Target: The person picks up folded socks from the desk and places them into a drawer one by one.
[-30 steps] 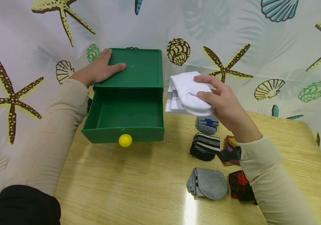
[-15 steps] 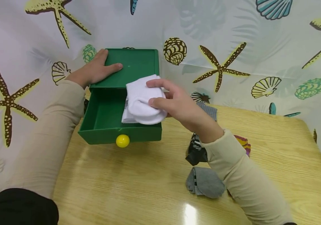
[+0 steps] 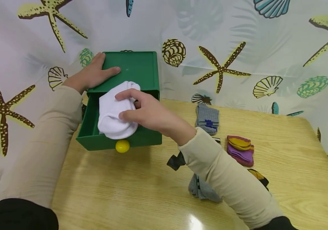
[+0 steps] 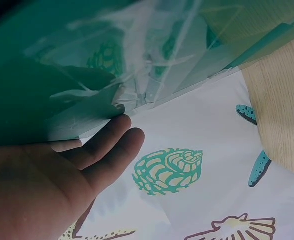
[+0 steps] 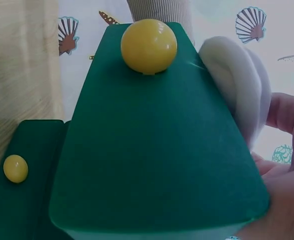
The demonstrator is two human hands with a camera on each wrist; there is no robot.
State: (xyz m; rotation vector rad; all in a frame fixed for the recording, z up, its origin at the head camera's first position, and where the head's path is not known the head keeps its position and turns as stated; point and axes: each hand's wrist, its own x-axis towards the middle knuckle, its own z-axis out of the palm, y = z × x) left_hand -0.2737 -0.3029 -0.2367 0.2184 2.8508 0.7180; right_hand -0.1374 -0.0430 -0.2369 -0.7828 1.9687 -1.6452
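My right hand [image 3: 148, 110] pinches a folded pair of white socks [image 3: 113, 111] over the pulled-out drawer [image 3: 149, 135] of a green drawer box [image 3: 135, 70]. In the right wrist view the white socks [image 5: 237, 82] bulge past the rim of the green drawer front [image 5: 152, 150], which carries a yellow knob [image 5: 149, 47]. How far the socks reach into the drawer is hard to tell. My left hand [image 3: 93, 73] rests on the box's top at its left edge, thumb laid flat across. Its straight fingers [image 4: 111, 150] show beside the box's edge in the left wrist view.
Right of the box on the wooden table [image 3: 118, 191] lie folded socks: blue-grey [image 3: 207, 116], purple and yellow [image 3: 240, 151], grey [image 3: 202, 190], and dark ones [image 3: 176, 160] partly behind my right sleeve. A lower drawer [image 5: 26, 200] has its own yellow knob. A patterned curtain [image 3: 198, 28] hangs behind.
My right hand has carried the white socks leftward from beside the box to over the drawer. The left hand has stayed on the box.
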